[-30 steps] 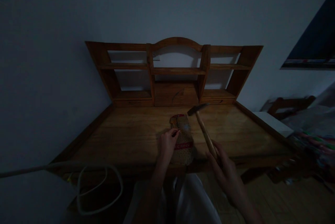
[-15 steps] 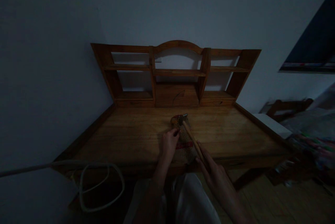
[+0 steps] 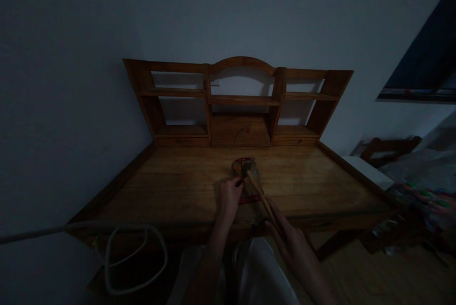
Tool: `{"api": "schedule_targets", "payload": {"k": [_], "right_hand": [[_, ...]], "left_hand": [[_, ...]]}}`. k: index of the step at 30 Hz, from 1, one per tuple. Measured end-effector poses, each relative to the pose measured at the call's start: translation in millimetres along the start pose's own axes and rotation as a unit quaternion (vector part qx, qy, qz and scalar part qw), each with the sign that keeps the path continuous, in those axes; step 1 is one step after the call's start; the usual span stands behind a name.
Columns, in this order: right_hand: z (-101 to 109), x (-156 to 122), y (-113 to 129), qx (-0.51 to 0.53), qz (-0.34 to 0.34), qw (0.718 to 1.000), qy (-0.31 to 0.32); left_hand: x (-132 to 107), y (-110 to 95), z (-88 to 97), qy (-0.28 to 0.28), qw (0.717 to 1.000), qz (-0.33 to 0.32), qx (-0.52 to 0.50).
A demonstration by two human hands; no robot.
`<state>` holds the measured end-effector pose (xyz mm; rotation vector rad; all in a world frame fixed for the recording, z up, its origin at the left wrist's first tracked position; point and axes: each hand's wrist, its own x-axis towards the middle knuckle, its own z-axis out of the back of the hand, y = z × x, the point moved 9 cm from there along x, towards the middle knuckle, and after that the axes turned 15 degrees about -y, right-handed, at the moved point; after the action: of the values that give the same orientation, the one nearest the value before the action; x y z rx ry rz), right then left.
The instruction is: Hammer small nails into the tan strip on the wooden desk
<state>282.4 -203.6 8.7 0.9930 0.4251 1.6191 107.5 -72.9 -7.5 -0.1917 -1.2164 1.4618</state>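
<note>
My right hand [image 3: 290,236] is closed round the wooden handle of a hammer [image 3: 259,190]. The handle slants up and left from my fingers; its dark head lies over a tan woven piece with red bands [image 3: 251,199], whose exact kind I cannot make out. My left hand [image 3: 230,195] is at the left edge of that piece, thumb and fingers pinched close to the hammer head. Something small and dark shows at those fingertips, too dim to name. The woven piece lies on the wooden desk [image 3: 185,181] near its front edge, partly hidden by both hands.
A wooden shelf unit [image 3: 242,100] stands along the back of the desk. At the lower left, a pale looped cable [image 3: 137,290] hangs by the desk's front corner. On the right are a wooden chair [image 3: 388,146] and plastic-wrapped items [image 3: 427,172]. The room is dim.
The hammer head has dropped slightly toward the woven piece, and my right hand has shifted a little down. My left hand keeps its place. The view has tilted slightly.
</note>
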Motion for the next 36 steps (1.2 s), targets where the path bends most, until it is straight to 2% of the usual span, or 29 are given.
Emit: {"api": "schedule_targets", "payload": {"k": [4, 8, 14, 19, 25, 31, 36], "right_hand": [[0.6, -0.7, 3.3, 0.001, 0.015, 1.000, -0.015], [6.7, 0.9, 7.8, -0.008, 0.018, 0.999, -0.031], [0.4, -1.3, 2.3, -0.013, -0.001, 1.000, -0.013], [1.1, -3.1, 9.1, -0.008, 0.008, 1.000, -0.018], [8.7, -2.0, 18.2, -0.002, 0.005, 1.000, -0.021], [0.6, -3.2, 10.9, -0.016, 0.016, 0.999, -0.027], [-1.9, -3.9, 11.4, 0.015, 0.006, 1.000, -0.022]], "left_hand": [[-0.1, -2.7, 1.6, -0.013, 0.999, -0.032, -0.017], [-0.4, 0.5, 1.5, -0.019, 0.999, -0.030, 0.003], [-0.2, 4.0, -2.7, -0.013, 0.999, -0.042, 0.016], [-1.0, -0.9, -2.2, -0.005, 0.998, -0.060, 0.013], [0.7, -1.3, -1.7, -0.003, 0.998, -0.044, 0.033], [-1.1, -6.3, -0.2, 0.006, 0.998, -0.065, 0.025], [-1.4, -3.1, -1.7, 0.002, 0.997, -0.066, 0.033]]}}
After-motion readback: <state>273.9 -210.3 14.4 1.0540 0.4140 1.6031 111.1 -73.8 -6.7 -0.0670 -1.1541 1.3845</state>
